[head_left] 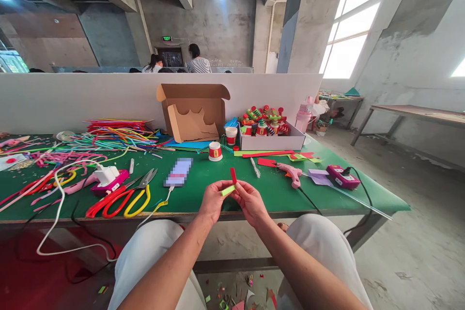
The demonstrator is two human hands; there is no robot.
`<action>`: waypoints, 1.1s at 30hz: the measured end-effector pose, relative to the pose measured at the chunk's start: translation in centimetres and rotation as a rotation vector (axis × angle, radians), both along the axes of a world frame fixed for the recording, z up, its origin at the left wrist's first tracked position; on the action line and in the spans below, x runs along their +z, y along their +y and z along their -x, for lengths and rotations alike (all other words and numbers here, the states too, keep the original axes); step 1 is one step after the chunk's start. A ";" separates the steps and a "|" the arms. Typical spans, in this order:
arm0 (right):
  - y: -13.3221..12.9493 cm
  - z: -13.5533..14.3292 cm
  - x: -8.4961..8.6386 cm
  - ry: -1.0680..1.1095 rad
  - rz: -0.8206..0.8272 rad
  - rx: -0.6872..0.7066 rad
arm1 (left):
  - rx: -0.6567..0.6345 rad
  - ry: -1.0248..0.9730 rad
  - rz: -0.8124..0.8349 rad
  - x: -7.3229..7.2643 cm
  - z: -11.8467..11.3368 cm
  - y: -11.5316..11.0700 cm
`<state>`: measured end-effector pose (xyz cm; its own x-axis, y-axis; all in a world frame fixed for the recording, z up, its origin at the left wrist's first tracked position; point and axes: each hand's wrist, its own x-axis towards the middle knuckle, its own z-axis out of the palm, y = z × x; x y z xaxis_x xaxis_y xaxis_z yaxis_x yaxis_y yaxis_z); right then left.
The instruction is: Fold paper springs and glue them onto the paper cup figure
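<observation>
Close together at the table's front edge, both hands pinch two narrow strips that cross at a corner. My left hand (213,198) is closed on the light green strip (228,190), which points to the left. My right hand (250,198) is closed where the two strips meet; the red strip (233,175) stands up from its fingertips. Whether the strips are folded or stuck together, I cannot tell. Beyond the hands, a small red and white paper cup (215,151) stands upside down, with dark green coiled strips at its sides.
A pink glue gun (290,174) lies at the right, beside a purple power socket (342,177). Scissors (140,193), a phone (178,172) and pipe cleaners (109,138) lie left. Behind stand an open cardboard box (194,111) and a white box (272,143) of finished figures.
</observation>
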<state>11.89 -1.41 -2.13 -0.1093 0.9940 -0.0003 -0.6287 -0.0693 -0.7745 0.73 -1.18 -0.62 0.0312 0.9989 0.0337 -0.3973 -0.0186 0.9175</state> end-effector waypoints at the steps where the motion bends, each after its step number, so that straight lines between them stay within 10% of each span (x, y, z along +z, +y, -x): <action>1: 0.0 0.0 -0.1 -0.022 0.000 -0.004 | 0.008 0.001 -0.001 -0.1 0.0 0.0; 20: 0.2 -0.1 -0.4 -0.306 -0.136 -0.344 | 0.009 0.018 -0.059 -1.0 -1.2 -0.5; 33: 0.0 -0.5 0.4 -0.256 -0.116 -0.117 | 0.156 0.088 -0.116 -1.4 -0.6 0.2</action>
